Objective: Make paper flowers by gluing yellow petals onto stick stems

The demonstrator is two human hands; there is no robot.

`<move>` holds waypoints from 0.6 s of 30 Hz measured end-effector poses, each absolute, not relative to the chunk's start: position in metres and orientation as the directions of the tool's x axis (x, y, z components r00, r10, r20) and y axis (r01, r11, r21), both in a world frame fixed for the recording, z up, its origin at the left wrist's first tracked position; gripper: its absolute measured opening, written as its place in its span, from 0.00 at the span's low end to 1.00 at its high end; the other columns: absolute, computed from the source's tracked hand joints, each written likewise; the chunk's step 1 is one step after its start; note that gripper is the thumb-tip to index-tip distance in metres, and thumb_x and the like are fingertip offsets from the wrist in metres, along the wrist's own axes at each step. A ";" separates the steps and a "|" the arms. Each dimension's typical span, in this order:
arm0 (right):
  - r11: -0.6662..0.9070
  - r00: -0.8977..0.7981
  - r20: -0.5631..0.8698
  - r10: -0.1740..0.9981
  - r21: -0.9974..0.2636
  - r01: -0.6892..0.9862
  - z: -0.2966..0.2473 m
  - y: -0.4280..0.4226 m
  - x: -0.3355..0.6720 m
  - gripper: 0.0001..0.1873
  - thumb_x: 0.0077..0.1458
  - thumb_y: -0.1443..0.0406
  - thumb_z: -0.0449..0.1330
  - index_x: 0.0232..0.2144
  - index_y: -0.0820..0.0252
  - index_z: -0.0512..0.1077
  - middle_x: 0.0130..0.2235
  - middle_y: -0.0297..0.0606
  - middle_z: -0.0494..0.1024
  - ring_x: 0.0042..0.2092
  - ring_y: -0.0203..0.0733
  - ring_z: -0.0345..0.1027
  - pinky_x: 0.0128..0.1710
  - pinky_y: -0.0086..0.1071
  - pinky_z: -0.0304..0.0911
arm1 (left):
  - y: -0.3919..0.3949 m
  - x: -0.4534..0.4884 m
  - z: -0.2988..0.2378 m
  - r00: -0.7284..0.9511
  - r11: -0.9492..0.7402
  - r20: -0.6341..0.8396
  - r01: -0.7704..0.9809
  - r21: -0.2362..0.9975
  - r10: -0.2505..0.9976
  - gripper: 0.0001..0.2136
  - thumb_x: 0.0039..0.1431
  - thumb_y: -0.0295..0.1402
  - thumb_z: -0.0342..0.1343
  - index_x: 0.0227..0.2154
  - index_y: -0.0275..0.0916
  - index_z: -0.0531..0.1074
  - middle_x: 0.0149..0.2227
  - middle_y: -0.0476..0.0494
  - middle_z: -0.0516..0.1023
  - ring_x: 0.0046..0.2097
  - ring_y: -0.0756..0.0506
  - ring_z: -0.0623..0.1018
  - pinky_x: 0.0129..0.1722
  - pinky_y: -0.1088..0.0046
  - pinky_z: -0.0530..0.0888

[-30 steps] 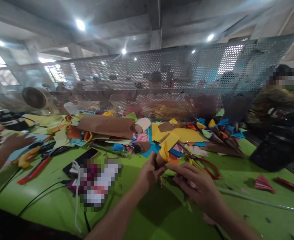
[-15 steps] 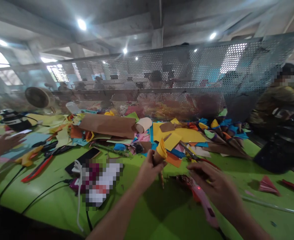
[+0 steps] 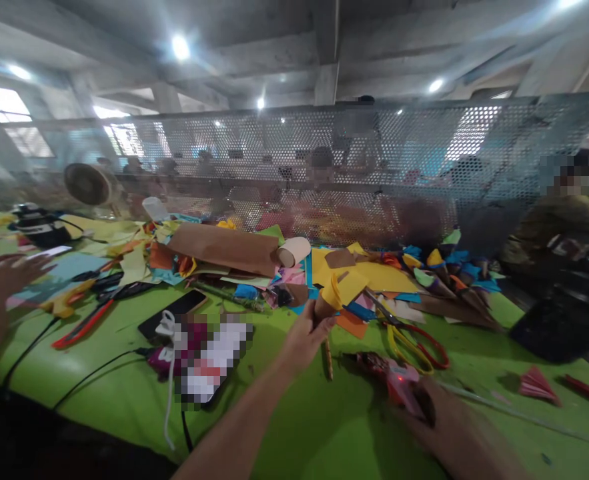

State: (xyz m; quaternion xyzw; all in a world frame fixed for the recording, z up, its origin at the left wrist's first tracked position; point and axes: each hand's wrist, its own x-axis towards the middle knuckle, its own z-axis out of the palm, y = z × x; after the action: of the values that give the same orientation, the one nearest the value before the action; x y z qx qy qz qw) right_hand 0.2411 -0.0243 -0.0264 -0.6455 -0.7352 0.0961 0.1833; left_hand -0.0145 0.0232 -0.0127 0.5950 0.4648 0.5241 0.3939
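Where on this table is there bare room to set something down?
Bare green table lies between the left forearm and the glue gun; another patch sits between the scissors and the pink paper. The back is crowded with piled paper and cones, the left around the black phone.

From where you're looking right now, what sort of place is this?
Probably a shared paper-craft workshop: colored paper is heaped on a green table, scissors lie near it, and other people show through the perforated partition beyond.
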 end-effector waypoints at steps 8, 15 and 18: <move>0.014 0.069 0.069 0.995 -0.797 0.603 -0.017 -0.030 0.252 0.16 0.43 0.58 0.59 0.36 0.56 0.72 0.31 0.38 0.80 0.32 0.48 0.74 0.27 0.34 0.64 | 0.028 -0.017 -0.018 0.035 -0.271 0.269 0.123 0.955 0.962 0.19 0.60 0.47 0.54 0.46 0.38 0.64 0.40 0.44 0.73 0.42 0.45 0.71 0.43 0.70 0.67; -0.195 0.001 -0.196 0.981 -0.975 -0.111 0.011 -0.049 0.252 0.20 0.39 0.57 0.71 0.37 0.54 0.78 0.29 0.37 0.79 0.24 0.40 0.68 0.20 0.30 0.64 | 0.026 -0.012 -0.018 0.073 -0.254 0.252 0.010 0.967 0.965 0.18 0.59 0.44 0.56 0.46 0.37 0.65 0.43 0.43 0.73 0.44 0.45 0.70 0.45 0.70 0.68; -0.213 0.040 -0.228 0.973 -0.950 -0.230 0.019 -0.049 0.246 0.20 0.32 0.61 0.75 0.34 0.52 0.80 0.37 0.39 0.82 0.32 0.46 0.75 0.30 0.34 0.73 | 0.022 -0.011 -0.015 0.109 -0.262 0.263 -0.027 0.965 0.959 0.19 0.59 0.43 0.56 0.47 0.37 0.66 0.47 0.41 0.72 0.47 0.44 0.69 0.48 0.69 0.67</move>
State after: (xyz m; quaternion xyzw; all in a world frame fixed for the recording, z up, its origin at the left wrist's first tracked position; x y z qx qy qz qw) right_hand 0.2459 -0.0488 0.0186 -0.5094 -0.3645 0.5891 0.5105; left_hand -0.0106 0.0221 -0.0153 0.5862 0.3975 0.5360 0.4595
